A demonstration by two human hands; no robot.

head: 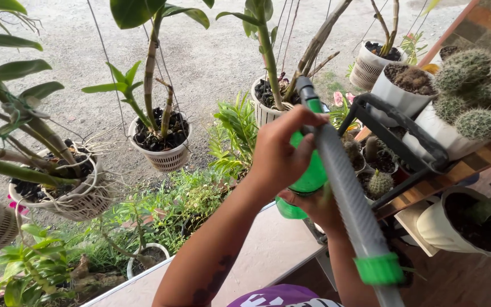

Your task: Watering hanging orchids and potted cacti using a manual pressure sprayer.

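Observation:
Both my hands hold a green and grey hose spray nozzle (313, 173) in front of me. My left hand (279, 153) wraps around its upper body just behind the grey tip (305, 88), which points up and away toward a hanging plant pot. My right hand (318, 209) grips the green lower part from below, mostly hidden behind the hose. A grey ribbed hose (349, 196) runs from the nozzle down toward me and ends in a green connector (378, 268).
White slotted hanging baskets with orchids (163, 145) (267, 108) (66, 190) hang on wires over gravel. At right, a wooden shelf (473, 162) carries cactus pots (467, 113) and a black carrier (404, 122). A white pot (467, 224) stands lower. A pale ledge (268, 244) lies below.

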